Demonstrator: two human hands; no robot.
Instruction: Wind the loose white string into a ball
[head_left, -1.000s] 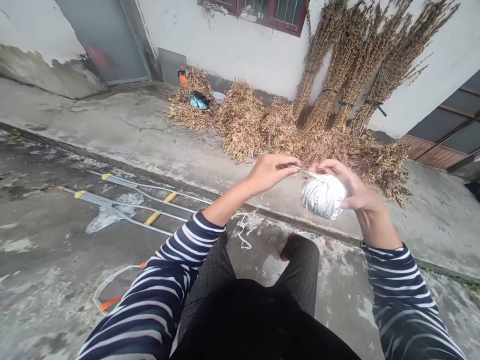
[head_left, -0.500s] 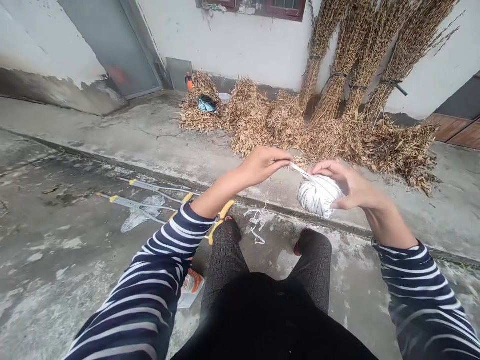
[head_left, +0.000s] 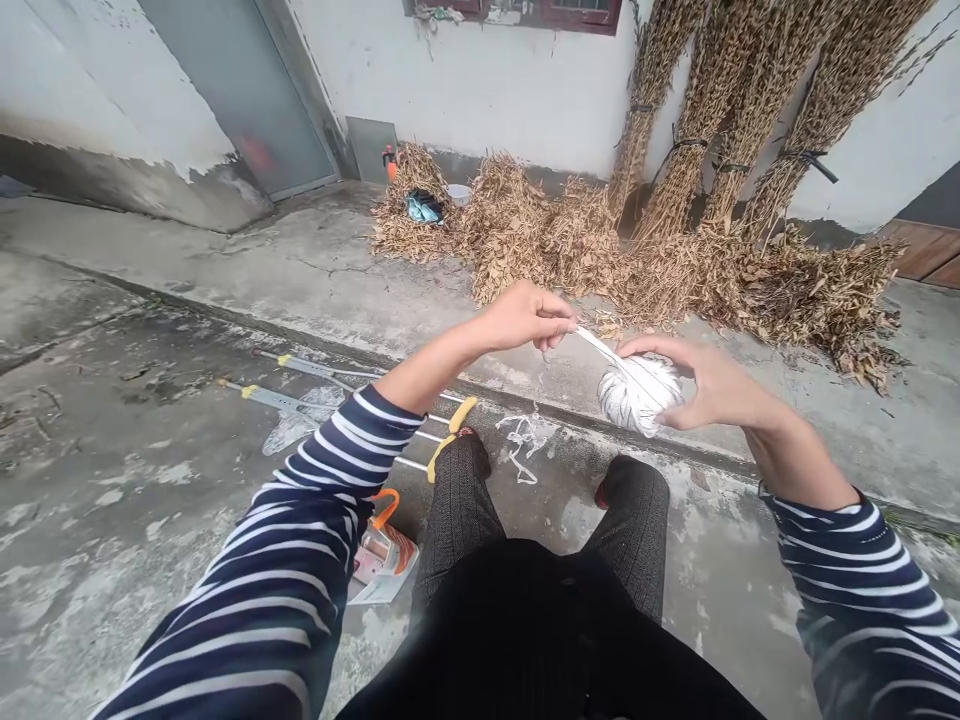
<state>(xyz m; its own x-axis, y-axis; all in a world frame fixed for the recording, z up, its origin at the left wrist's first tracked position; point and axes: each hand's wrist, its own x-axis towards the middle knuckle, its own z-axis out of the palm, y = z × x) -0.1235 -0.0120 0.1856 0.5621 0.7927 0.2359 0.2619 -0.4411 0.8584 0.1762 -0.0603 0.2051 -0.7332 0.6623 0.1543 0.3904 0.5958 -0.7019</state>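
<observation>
In front of my knees, my right hand point(head_left: 694, 380) curves round a ball of white cord point(head_left: 637, 392), thumb below and fingers on top. My left hand point(head_left: 525, 318) pinches a taut length of the white cord point(head_left: 598, 346) that runs down to the ball. A thin loose strand hangs under my left hand. It leads down to a tangle of white cord point(head_left: 523, 440) on the ground between my feet.
Two crutches with yellow pads point(head_left: 463, 413) lie at the left over clear plastic point(head_left: 296, 425). An orange-handled bag point(head_left: 386, 560) stands beside my left leg. Dry leaf heaps point(head_left: 517, 235) and tied stalk bundles point(head_left: 682, 160) line the white wall. A low concrete step edge point(head_left: 697, 450) crosses ahead.
My left hand has shifted slightly left, away from the ball, and the cord stretch between my hands is longer. The ball has turned a little. The whole view has shifted slightly.
</observation>
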